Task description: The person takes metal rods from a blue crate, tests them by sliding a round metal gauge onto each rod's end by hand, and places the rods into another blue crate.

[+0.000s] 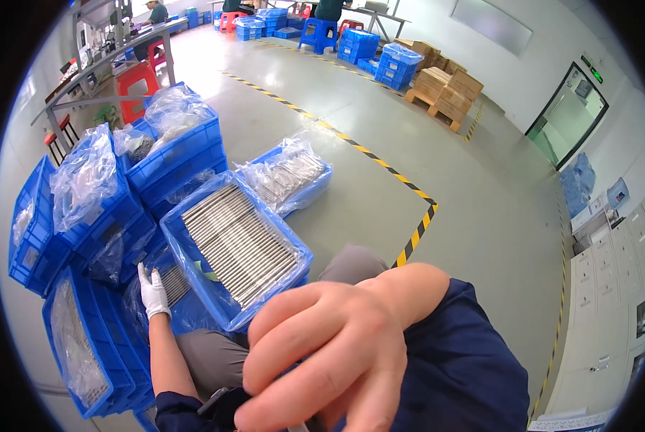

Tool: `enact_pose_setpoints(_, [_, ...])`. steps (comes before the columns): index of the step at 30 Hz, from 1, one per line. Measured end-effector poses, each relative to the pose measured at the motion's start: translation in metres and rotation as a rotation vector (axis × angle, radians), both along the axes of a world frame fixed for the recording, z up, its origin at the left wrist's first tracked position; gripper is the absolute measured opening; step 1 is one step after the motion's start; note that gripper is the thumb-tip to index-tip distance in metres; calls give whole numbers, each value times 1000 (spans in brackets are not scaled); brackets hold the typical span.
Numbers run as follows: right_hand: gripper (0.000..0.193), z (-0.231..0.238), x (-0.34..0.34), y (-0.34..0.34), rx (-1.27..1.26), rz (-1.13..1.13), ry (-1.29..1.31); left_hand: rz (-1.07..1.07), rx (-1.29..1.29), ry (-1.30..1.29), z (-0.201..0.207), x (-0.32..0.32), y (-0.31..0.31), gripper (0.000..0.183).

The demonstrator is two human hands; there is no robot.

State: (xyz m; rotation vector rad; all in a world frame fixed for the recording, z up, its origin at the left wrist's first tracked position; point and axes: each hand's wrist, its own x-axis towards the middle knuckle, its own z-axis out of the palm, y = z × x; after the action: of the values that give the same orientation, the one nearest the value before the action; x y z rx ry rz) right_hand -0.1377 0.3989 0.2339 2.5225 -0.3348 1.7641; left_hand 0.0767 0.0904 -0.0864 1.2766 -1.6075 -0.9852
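My left hand (154, 294), in a white glove with some fingertips bare, has its fingers stretched out beside a lower blue crate, next to grey metal rods (174, 284) in it. Nothing shows in its grip. Bare and very near the camera, my right hand (337, 349) hangs in front of my body with fingers bent and a little apart. No object shows in it; its thumb is hidden. Just beyond it, a blue crate (185, 248) lined with clear plastic holds rows of slim silver metal rods (239, 245).
Behind that crate lies a bin of bagged metal parts (286, 176). Stacked blue crates (182, 155) with plastic film stand at left, near a red stool (137, 90). Yellow-black floor tape (369, 153) crosses the floor. Cartons (448, 90) sit on a pallet; white cabinets (603, 288) line the right.
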Motion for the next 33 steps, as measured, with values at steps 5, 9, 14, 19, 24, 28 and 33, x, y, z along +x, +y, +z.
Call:
enact_pose_setpoints(5, [21, -57, -65, -12, 289, -512, 275, 7, 26, -69, -12, 0, -6, 53])
enact_pose_setpoints(9, [18, -161, -176, 14, 1217, -942, -111, -8, 85, -4, -7, -9, -1, 52])
enact_pose_setpoints(14, [22, -276, -212, 104, 1720, -1000, 788, -9, 130, 15, -1, -15, 6, 50])
enact_pose_setpoints(19, [16, -285, -174, 95, 1751, -985, 965, 12, 156, 56, -12, 0, -2, 50])
enact_pose_setpoints(24, [20, -252, -177, 101, 1741, -917, 879, -31, 213, 153, 0, -8, 5, 50])
enact_pose_setpoints(28, [27, -219, -182, 105, 1882, -867, 875, -52, 251, 169, 20, -17, 18, 50])
enact_pose_setpoints(33, [27, -208, -180, 92, 1847, -974, 812, -25, 294, 226, 20, -10, 12, 50])
